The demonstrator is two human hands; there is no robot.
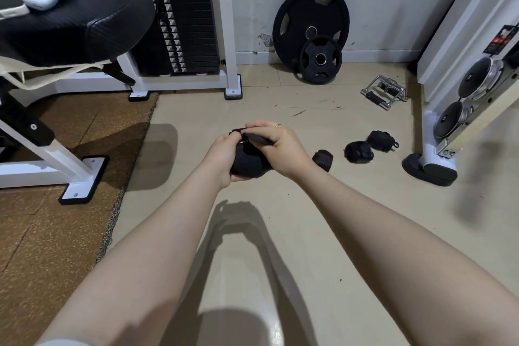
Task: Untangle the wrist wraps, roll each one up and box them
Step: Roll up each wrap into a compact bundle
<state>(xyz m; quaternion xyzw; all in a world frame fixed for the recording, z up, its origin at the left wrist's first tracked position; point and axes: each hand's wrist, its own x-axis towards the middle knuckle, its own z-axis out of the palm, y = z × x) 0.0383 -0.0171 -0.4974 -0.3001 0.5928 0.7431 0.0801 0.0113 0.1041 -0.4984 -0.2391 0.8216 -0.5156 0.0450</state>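
Note:
A rolled black wrist wrap [248, 161] is held above the floor between both hands. My left hand [224, 156] grips its underside and left end. My right hand [278, 149] is curled over the top and pinches the wrap's loose strap end [259, 139]. Three more rolled black wraps lie on the floor to the right: one [323, 159] just past my right wrist, a second [359, 152] and a third [380, 141] further right. No box is in view.
A weight-stack machine [186, 22] and a padded bench [70, 25] stand at the left on a brown mat [56, 219]. Two weight plates [311, 28] lean on the wall. A metal cable handle [383, 92] lies on the floor. A white rack base [432, 166] stands at the right.

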